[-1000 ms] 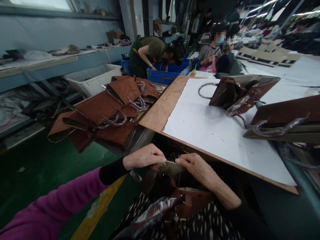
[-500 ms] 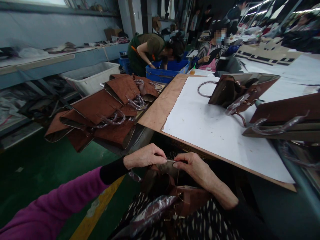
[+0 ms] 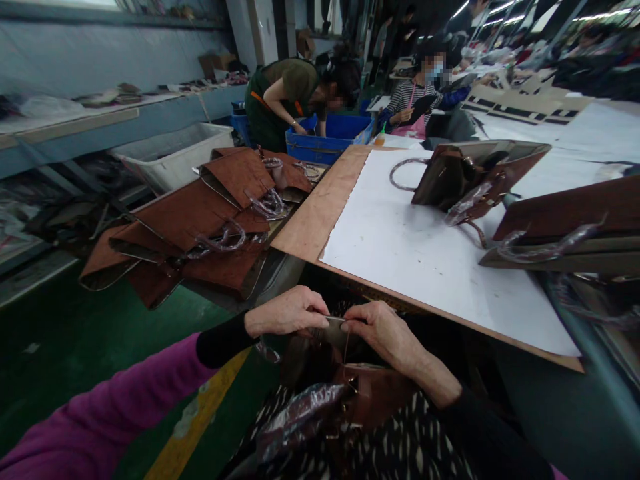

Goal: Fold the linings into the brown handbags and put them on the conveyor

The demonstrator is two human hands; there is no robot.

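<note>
The left hand [image 3: 287,312] and the right hand [image 3: 387,330] are pinching the thin, pale mouth edge [image 3: 335,319] of a brown, suede-look handbag [image 3: 383,400], which is resting open on the patterned lap [image 3: 423,437], beside the white-papered wooden counter [image 3: 310,227]. Each hand's fingers are pressing together on the edge, a short stretch showing between them. A fine brown strand [image 3: 347,343] is hanging near the right fingertips. The present step seems to be steadying this edge; shifting either grip is probably calling for tension and a clear strand.

Two hands [image 3: 340,320] pinching the rim of a brown bag [image 3: 370,397], brown bags [image 3: 185,213] piled left, white paper [image 3: 410,240] on the counter [image 3: 315,220] right
</note>
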